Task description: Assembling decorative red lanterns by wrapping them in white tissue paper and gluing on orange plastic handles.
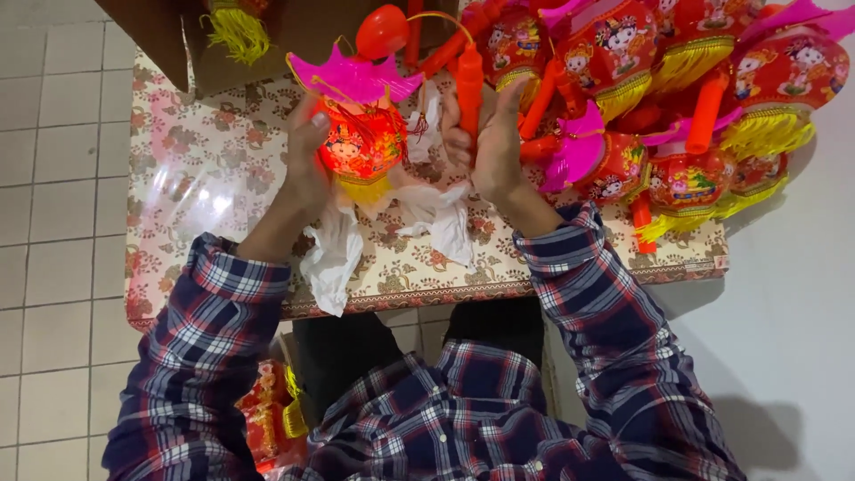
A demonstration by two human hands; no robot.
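Head view: two hands held a lit red lantern and its orange handle over a floral-patterned table.

Largest was the table (223, 160), its flowered cover bearing a heap of red lanterns (695, 98) with yellow fringes at the far right and a cardboard box (178, 44) at the far left. White plastic wrapping (334, 254) lay crumpled near the front edge, under the hands. Above it, the glowing lantern (361, 142) with a pink crown-shaped top sat against the left hand (305, 169), whose fingers curled round its side, pressing it. Just beside it, the right hand (494, 142) had its fingers wrapped together round the upright orange handle (469, 85).
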